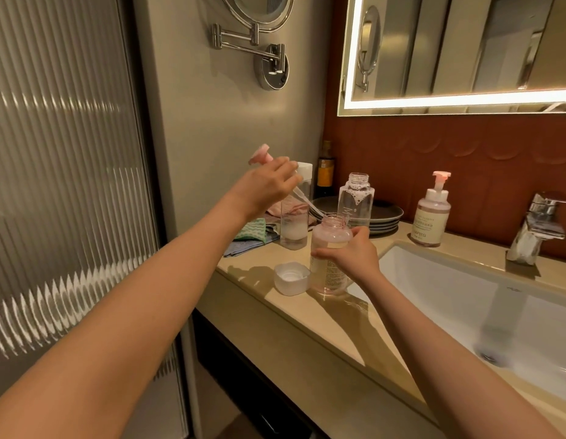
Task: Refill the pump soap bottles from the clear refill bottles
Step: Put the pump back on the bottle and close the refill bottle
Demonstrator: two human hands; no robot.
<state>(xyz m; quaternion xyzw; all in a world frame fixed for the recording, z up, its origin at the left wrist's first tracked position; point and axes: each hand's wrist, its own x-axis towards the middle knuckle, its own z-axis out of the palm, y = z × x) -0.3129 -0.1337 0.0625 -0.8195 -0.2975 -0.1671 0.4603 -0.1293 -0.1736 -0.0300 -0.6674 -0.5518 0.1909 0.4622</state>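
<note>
Left hand (pixel 269 185) raised above the counter's (pixel 310 315) left end, fingers closed around the collar of a pink pump head (pixel 259 154), dip tube (pixel 307 204) slanting down toward the open neck of a pink soap bottle (pixel 331 248). Right hand (pixel 351 255) wrapped about that bottle's middle, fingers (pixel 323 252) curled across the front, thumb up near the shoulder; bottle upright near the front edge, just left of the sink (pixel 465 299). Loose white cap (pixel 291 278) just beside the bottle, mouth up. Behind, toward the back wall, an uncapped clear refill bottle (pixel 356 198) and a capped one (pixel 296 217), nearly empty. Second pump bottle (pixel 431 213) behind the sink's back rim, left of the faucet (pixel 538 229).
</note>
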